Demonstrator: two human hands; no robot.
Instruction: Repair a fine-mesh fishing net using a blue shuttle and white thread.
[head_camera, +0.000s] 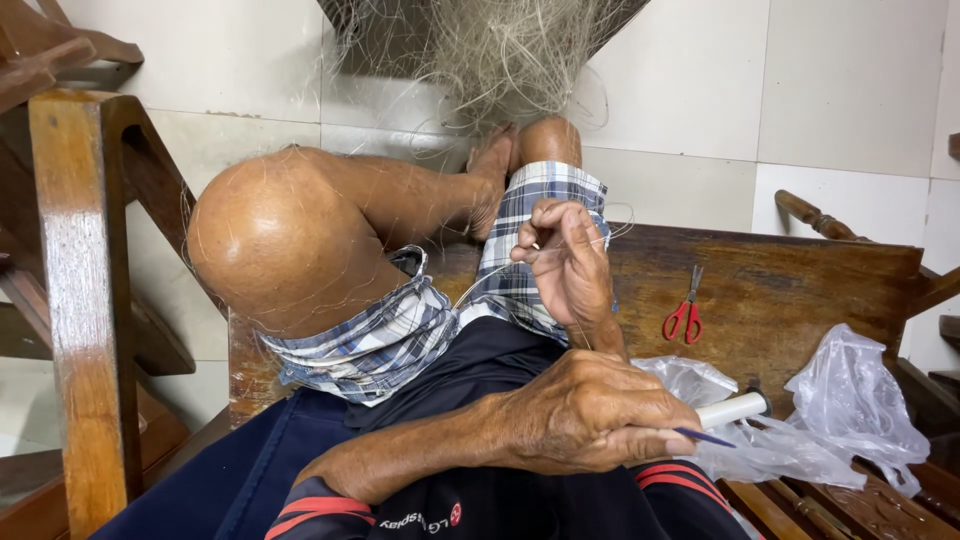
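Note:
I sit on a wooden bench (800, 290) with my left knee (270, 230) raised. A pale fishing net (500, 50) hangs in front of me, and its fine threads run down across my legs. My right hand (565, 265) is held up over my checked shorts (400, 335), its fingers pinched shut on thin net line. Lower down, my left hand (590, 415) crosses my lap with its fist closed on a thin blue needle (705, 437). A white cylinder (735, 408) sticks out just beyond its fingers; whether the hand holds it I cannot tell.
Red-handled scissors (686, 312) lie on the bench to the right. Crumpled clear plastic bags (850, 400) sit at the right end. A wooden post and rail (75, 290) stand close on the left. The floor (850, 90) is pale tile.

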